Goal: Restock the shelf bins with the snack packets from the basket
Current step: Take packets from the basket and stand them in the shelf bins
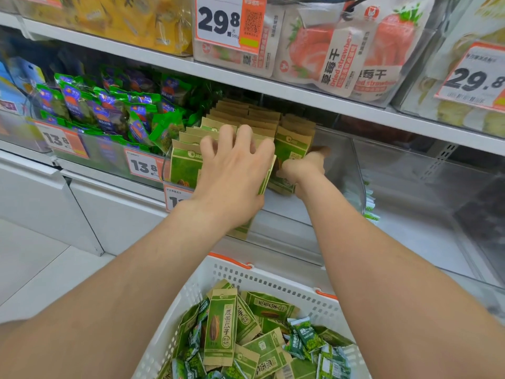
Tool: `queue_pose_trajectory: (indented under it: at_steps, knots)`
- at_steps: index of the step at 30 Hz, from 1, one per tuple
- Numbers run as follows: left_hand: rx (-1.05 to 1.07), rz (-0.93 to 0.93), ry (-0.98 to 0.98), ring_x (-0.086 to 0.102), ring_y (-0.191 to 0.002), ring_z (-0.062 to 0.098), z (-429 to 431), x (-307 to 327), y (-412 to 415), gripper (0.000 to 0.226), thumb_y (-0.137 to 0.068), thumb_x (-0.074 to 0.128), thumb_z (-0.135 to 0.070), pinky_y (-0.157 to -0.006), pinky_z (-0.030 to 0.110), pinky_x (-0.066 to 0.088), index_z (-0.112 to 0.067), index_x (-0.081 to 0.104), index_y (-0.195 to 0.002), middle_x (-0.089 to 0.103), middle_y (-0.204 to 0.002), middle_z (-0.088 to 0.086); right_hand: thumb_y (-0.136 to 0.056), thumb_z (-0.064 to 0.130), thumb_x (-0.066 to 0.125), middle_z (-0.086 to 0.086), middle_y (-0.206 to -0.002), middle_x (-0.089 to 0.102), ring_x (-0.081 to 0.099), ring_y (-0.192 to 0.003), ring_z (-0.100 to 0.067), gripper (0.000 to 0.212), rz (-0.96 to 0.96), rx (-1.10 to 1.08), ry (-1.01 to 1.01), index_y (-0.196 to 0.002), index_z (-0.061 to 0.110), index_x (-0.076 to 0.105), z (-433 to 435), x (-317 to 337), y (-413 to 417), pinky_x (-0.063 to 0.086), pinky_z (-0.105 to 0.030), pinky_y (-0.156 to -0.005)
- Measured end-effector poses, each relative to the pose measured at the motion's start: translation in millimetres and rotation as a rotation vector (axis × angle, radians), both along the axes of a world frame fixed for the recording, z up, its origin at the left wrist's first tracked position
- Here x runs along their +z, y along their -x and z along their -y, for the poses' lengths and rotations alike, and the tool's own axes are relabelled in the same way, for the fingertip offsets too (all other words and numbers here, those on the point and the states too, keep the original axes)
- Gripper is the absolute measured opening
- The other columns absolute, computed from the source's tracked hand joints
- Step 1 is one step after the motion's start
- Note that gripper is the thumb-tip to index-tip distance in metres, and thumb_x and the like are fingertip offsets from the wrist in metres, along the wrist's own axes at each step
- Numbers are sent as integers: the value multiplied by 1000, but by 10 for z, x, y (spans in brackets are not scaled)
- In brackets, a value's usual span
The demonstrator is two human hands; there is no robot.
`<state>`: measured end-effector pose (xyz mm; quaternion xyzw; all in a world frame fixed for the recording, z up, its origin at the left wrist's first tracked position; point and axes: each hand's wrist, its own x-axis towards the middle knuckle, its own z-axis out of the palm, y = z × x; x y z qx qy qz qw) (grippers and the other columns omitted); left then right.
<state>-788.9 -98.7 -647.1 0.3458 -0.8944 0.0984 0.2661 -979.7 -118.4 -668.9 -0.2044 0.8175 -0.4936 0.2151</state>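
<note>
Nearest, the white basket point(246, 274) holds loose packets point(220, 326), green and kraft-brown, lying in a jumble. Beyond it, both arms reach into the clear bin point(341, 160) on the shelf. The left hand point(235, 173) grips the front standing packets point(185, 165), fingers curled over their tops. The right hand point(303, 166) is tucked in beside the right-hand row, and I cannot tell how its fingers lie. Farther left are green-and-blue bags point(109, 110). Strawberry pouches point(314, 50) sit on the shelf above.
</note>
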Motion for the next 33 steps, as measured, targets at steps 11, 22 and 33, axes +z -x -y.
queue_pose_trajectory:
  at_steps: [11,22,33]
  knots:
    - [18,5,-10,38,-110,31,-11,-10,8,57,-71,84,-36,-91,49,35,-27,45,-112,42,-117,4,-84,17,79,-10,-133,58,59,-119,-30,81,32,21,30,-148,11,30,50,-79,-24,50,-36,-87]
    - [-10,-68,31,38,-113,28,-109,58,-42,51,-69,90,-53,-90,46,36,-27,57,-98,41,-121,2,-101,35,59,-11,-129,50,52,-116,-32,55,78,242,-295,-147,12,42,-198,87,-63,47,-48,-108]
    - [-336,289,-217,65,-80,22,-597,-54,-101,18,-93,59,-48,-65,35,50,-32,59,-85,63,-78,-8,-86,5,53,8,-69,70,66,-63,-13,27,-767,437,494,-87,20,75,-1552,157,-491,53,-32,-63]
